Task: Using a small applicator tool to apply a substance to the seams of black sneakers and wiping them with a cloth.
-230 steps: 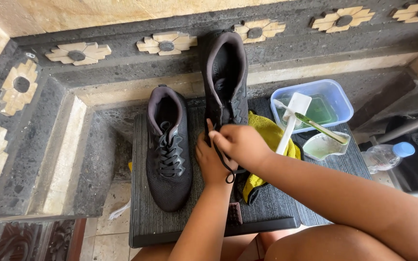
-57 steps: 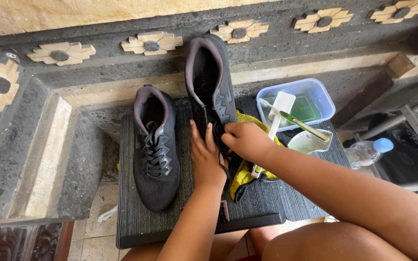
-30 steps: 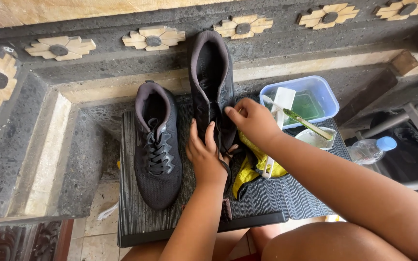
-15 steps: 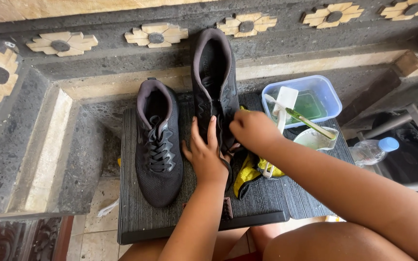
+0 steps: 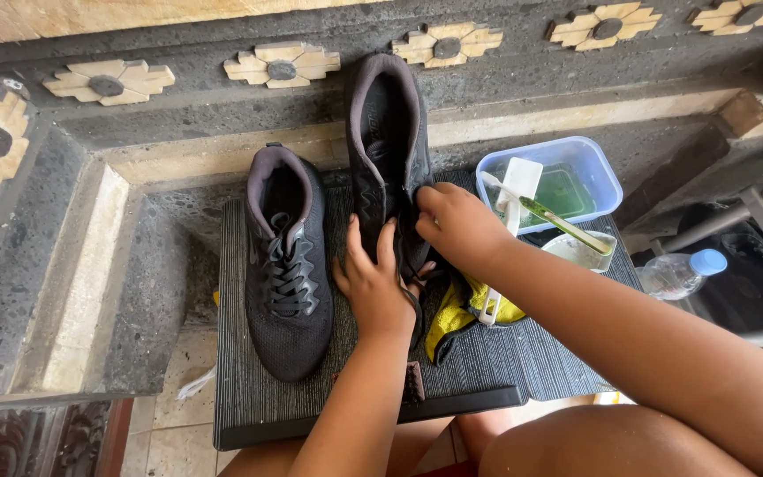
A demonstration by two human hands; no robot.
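Item one: black unlaced sneaker [image 5: 388,150], toe toward me, heel leaning up against the grey stone ledge [image 5: 523,84]. My left hand [image 5: 374,287] lies flat on its forefoot, fingers stretched out and spread, gripping nothing. My right hand [image 5: 457,225] sits at the shoe's right edge near the eyelets, fingers curled in and pinched on the upper; whether a lace end is between them I cannot tell.

Item two: black laced sneaker [image 5: 287,261], lying flat just left of the first, laces tied in.

Item three: dark ribbed stool top [image 5: 249,415] carrying both shoes.

Item four: yellow cloth [image 5: 457,314], bunched under my right wrist, touching the first shoe's toe end.

Item five: clear rectangular plastic tub with a blue rim [image 5: 593,168], right of the shoes, holding greenish liquid; no label in view.

Item six: white-handled brush [image 5: 516,190], propped in the tub, handle running down toward the cloth.

Item seven: small pale bowl [image 5: 583,252] beside the tub, a green toothbrush [image 5: 562,225] resting across it.

Item eight: clear plastic bottle with a blue cap [image 5: 683,272], lying lower right, off the stool.
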